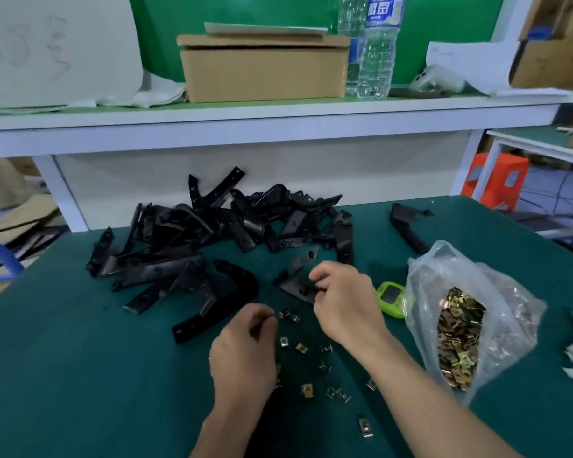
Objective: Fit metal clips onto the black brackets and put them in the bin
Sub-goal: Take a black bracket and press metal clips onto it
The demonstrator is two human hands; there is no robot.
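Seemingly to steady it for a clip, the right hand pinches a black bracket against the counter. The left hand curls its fingers beside 2 loose clips; whether they pinch one, I cannot tell. The right fingers hide the bracket's slot. No bin shows.

Black brackets, teal-green counter, brass-gold clips, clear bag, lime-green gadget, plain brown cardboard box, orange stool, blue-labelled clear bottle, white shelf.

Right hand grips a black bracket (loose clips nearby).
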